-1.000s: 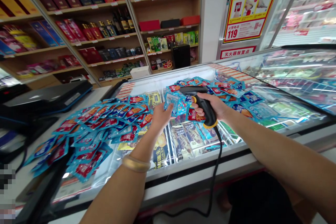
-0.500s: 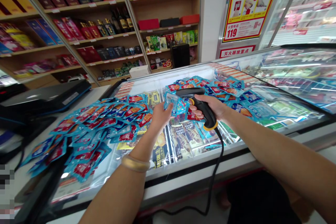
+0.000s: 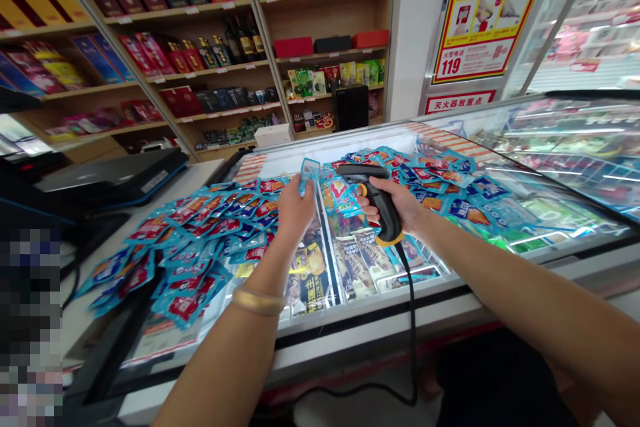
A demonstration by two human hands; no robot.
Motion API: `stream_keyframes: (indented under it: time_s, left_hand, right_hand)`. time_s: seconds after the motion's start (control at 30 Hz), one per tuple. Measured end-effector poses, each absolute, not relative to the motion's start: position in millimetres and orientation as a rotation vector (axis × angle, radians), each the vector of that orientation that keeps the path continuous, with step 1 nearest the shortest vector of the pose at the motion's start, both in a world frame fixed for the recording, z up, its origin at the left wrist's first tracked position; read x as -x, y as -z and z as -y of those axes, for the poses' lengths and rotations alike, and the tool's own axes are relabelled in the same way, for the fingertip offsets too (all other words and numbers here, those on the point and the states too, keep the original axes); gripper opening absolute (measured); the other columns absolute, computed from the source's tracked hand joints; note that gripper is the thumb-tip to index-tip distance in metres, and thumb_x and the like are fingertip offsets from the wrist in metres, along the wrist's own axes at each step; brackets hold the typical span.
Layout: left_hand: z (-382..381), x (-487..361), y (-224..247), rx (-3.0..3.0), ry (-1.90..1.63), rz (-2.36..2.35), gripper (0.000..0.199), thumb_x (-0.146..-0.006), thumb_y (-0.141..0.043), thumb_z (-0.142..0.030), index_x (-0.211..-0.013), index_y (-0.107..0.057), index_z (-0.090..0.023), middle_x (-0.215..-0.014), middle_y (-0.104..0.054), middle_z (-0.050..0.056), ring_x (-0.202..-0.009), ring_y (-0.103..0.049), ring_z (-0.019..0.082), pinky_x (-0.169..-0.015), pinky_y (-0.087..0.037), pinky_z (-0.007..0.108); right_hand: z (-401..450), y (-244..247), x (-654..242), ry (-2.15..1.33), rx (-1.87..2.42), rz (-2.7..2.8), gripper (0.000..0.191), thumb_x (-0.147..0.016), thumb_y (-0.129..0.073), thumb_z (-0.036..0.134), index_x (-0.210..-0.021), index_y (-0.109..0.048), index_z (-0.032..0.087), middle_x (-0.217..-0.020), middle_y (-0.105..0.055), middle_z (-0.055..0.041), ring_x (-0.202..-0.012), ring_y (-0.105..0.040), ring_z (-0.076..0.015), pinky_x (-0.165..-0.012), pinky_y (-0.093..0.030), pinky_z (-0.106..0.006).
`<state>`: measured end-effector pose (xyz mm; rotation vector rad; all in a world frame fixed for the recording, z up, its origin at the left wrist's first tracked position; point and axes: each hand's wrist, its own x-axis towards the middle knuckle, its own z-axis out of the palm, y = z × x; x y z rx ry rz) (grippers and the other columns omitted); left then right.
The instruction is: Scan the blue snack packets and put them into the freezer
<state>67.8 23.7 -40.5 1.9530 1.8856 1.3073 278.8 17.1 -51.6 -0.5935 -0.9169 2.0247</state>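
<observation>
My right hand (image 3: 387,203) is wrapped round the grip of a black and yellow barcode scanner (image 3: 384,213), its head pointing left and its cord hanging down. My left hand (image 3: 297,207) pinches a small light-blue snack packet (image 3: 310,169) between thumb and fingers, left of the scanner head. Close by the scanner, more blue packets (image 3: 340,197) show a red rooster-like print; part of them is behind my right fingers. A large heap of blue and red snack packets (image 3: 215,220) spreads to the left. Another heap of packets (image 3: 435,173) lies on the right.
The packets lie on the glass top of a chest freezer (image 3: 300,330), with ice-cream packs (image 3: 360,253) visible beneath. A dark flat machine (image 3: 115,173) stands on the left counter. Shelves (image 3: 210,67) of boxed goods and bottles line the back. The scanner cord (image 3: 413,327) loops below the freezer edge.
My left hand has moved the pinched packet up and left, away from the scanner head. The scanner stays in my right hand. The whole view has shifted slightly.
</observation>
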Motion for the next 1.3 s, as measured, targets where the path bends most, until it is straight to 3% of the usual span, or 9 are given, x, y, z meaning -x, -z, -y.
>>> stream_keyframes:
  time_s: [0.13,0.23,0.43,0.7,0.87,0.97,1.1,1.2,1.3]
  left_hand:
    - [-13,-14,10,-2.149,-1.294,-2.103,0.042,-0.092,-0.037,-0.029,-0.126,-0.060,-0.017,-0.121,-0.068,0.010,-0.113,-0.060,0.025,-0.101,-0.044,0.036]
    - [-3,31,-3,-2.168,-1.101,-2.378,0.047,-0.093,-0.035,-0.029,-0.135,-0.054,-0.020,-0.133,-0.060,0.013,-0.118,-0.058,0.030,-0.104,-0.042,0.044]
    - [4,85,14,-2.080,-0.398,-2.606,0.056,-0.091,-0.037,-0.057,-0.134,-0.055,-0.025,-0.140,-0.054,0.017,-0.131,-0.045,0.042,-0.103,-0.034,0.066]
    - [12,63,18,-2.197,-0.752,-2.608,0.060,-0.093,-0.039,-0.049,-0.142,-0.046,-0.016,-0.148,-0.044,0.021,-0.142,-0.030,0.040,-0.114,-0.022,0.061]
    - [9,6,18,-2.415,-0.998,-2.210,0.052,-0.092,-0.045,-0.040,-0.136,-0.050,-0.012,-0.140,-0.051,0.020,-0.135,-0.043,0.032,-0.113,-0.031,0.049]
    - [5,-47,30,-2.515,-0.969,-1.862,0.052,-0.091,-0.050,-0.037,-0.136,-0.049,-0.011,-0.138,-0.053,0.018,-0.131,-0.047,0.028,-0.112,-0.037,0.043]
    - [2,-113,48,-2.630,-0.725,-1.489,0.060,-0.088,-0.058,-0.037,-0.142,-0.043,-0.013,-0.143,-0.051,0.017,-0.133,-0.047,0.028,-0.112,-0.038,0.043]
    - [1,-143,58,-2.680,-0.528,-1.343,0.067,-0.085,-0.064,-0.039,-0.143,-0.042,-0.013,-0.145,-0.051,0.017,-0.134,-0.047,0.029,-0.112,-0.038,0.042]
    - [4,-152,63,-2.669,-0.410,-1.346,0.065,-0.086,-0.063,-0.039,-0.143,-0.043,-0.015,-0.139,-0.057,0.018,-0.125,-0.056,0.030,-0.101,-0.047,0.041]
  right_hand:
    - [-15,47,-243,-2.109,0.559,0.900,0.020,-0.087,-0.057,0.034,-0.081,-0.057,0.015,-0.063,-0.054,-0.0010,-0.048,-0.045,-0.0091,-0.043,-0.040,-0.019]
    - [-11,44,-216,-2.179,0.550,0.918,0.020,-0.087,-0.058,0.035,-0.080,-0.055,0.016,-0.062,-0.054,-0.0007,-0.048,-0.045,-0.0094,-0.043,-0.040,-0.019]
    - [-6,45,-173,-2.284,0.512,0.911,0.023,-0.089,-0.056,0.037,-0.080,-0.055,0.015,-0.062,-0.055,-0.0010,-0.047,-0.047,-0.0084,-0.042,-0.040,-0.018]
    - [-8,46,-184,-2.278,0.492,0.912,0.022,-0.087,-0.059,0.037,-0.081,-0.055,0.016,-0.063,-0.053,0.0000,-0.047,-0.046,-0.0088,-0.042,-0.041,-0.019]
    - [-12,42,-234,-2.120,0.535,0.911,0.019,-0.085,-0.061,0.035,-0.082,-0.057,0.016,-0.065,-0.054,-0.0003,-0.048,-0.045,-0.0090,-0.043,-0.042,-0.020]
    - [-10,43,-274,-2.022,0.613,0.896,0.020,-0.083,-0.062,0.035,-0.082,-0.058,0.016,-0.065,-0.053,-0.0002,-0.048,-0.043,-0.0089,-0.043,-0.041,-0.020]
    - [-1,51,-325,-1.910,0.689,0.884,0.020,-0.081,-0.064,0.036,-0.082,-0.058,0.017,-0.065,-0.051,0.0002,-0.048,-0.042,-0.0093,-0.042,-0.039,-0.021]
    - [3,59,-348,-1.850,0.718,0.842,0.020,-0.080,-0.065,0.035,-0.083,-0.057,0.017,-0.065,-0.052,0.0002,-0.048,-0.042,-0.0092,-0.041,-0.038,-0.020]
    - [4,64,-356,-1.812,0.690,0.820,0.021,-0.080,-0.064,0.037,-0.085,-0.056,0.018,-0.066,-0.051,0.0002,-0.049,-0.041,-0.0096,-0.041,-0.038,-0.021]
